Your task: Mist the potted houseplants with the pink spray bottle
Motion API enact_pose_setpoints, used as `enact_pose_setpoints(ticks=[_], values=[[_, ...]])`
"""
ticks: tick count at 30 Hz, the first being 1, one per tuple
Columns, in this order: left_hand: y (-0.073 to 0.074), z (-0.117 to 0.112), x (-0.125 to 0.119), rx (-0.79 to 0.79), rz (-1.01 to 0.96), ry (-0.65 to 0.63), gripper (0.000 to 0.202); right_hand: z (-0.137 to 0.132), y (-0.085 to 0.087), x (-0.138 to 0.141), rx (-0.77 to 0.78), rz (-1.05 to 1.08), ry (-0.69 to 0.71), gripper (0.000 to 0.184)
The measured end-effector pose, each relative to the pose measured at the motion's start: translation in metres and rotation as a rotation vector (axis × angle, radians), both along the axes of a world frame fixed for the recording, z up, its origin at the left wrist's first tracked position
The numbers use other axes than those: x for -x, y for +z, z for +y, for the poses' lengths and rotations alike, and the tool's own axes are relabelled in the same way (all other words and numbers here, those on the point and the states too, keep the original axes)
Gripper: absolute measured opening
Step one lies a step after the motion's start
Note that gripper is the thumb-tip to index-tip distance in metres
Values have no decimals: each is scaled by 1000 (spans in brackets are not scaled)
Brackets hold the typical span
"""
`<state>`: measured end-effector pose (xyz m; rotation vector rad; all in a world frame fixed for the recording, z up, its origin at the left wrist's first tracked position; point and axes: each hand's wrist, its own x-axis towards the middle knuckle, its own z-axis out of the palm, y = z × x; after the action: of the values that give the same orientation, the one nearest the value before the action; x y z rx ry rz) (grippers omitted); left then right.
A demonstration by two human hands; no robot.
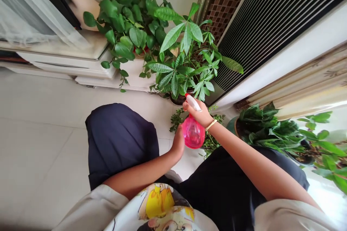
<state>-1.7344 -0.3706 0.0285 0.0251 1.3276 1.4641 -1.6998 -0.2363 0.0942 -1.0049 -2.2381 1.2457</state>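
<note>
A pink spray bottle (193,133) with a white nozzle head (193,103) is held up in front of me. My right hand (199,113) is wrapped round its neck and trigger. My left hand (179,142) cups the bottle's round body from the left side. The nozzle points toward a leafy potted plant (184,68) standing on the floor just beyond the bottle. A small low plant (177,119) sits below and behind the bottle, partly hidden by it.
A trailing broad-leaved plant (130,25) sits on a white cabinet (89,68) at the back. More potted plants (271,130) stand on the right near a slatted unit (271,18). Pale tiled floor (35,130) spreads to the left. My knees in dark clothing fill the foreground.
</note>
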Motion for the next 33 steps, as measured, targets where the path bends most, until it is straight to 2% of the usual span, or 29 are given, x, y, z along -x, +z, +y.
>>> enact_pose_setpoints(ticks=[5, 11, 14, 17, 20, 24, 28, 33], values=[[-5, -5, -4, -85, 56, 38, 43, -3, 1, -7, 31, -19, -74, 45], [-10, -5, -7, -111, 80, 6, 42, -6, 6, -11, 31, 91, -32, 46], [-9, -7, -8, -126, 97, -11, 41, -5, 4, -12, 90, 81, -27, 41], [-7, -8, -10, -109, 96, -34, 41, -3, 1, -13, 162, 66, -30, 34], [-6, -8, -12, -52, 66, -50, 40, -2, -2, -15, 164, 89, 11, 27], [-10, -6, -14, 14, 13, -43, 41, -4, -6, -18, 249, 113, 44, 27], [-18, -4, -15, 22, 10, -17, 38, -9, -16, -20, 328, 181, -56, 31], [-25, -3, -21, 36, 0, -38, 31, -15, -28, -28, 249, 54, -263, 30]])
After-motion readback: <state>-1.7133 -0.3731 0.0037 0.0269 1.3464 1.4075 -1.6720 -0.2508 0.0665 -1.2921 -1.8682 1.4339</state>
